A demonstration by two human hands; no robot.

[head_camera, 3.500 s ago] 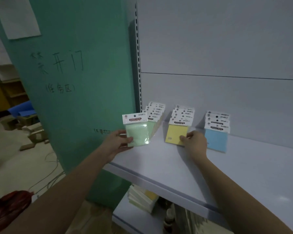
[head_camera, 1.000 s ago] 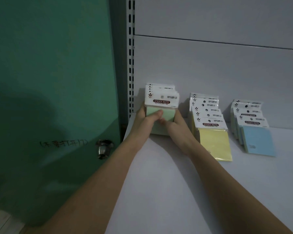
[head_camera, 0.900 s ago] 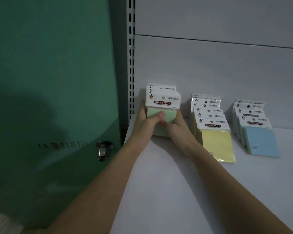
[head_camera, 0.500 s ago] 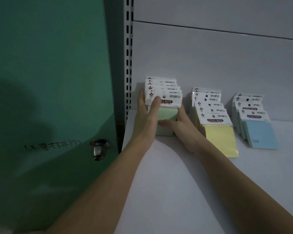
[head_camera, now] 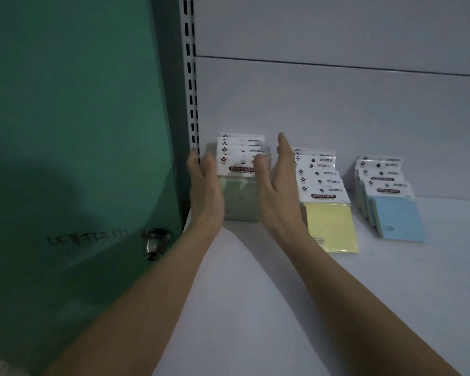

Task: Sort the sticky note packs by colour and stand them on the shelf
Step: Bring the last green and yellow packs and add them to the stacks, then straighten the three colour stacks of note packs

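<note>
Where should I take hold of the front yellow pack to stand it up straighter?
Grip the front yellow pack by its white header card, coming from above and in front. It leans back against its row, so the header is the free upper edge. Pinch with the right hand, which is open beside the green packs.

This looks like a shop or stockroom. A white metal shelf [head_camera: 255,308] with a slotted upright [head_camera: 191,77] and plain back panels [head_camera: 337,104] carries retail sticky note packs [head_camera: 329,213] in header-card wrappers, set in colour rows. Beside it stands a green door [head_camera: 65,131] with handwriting.
</note>
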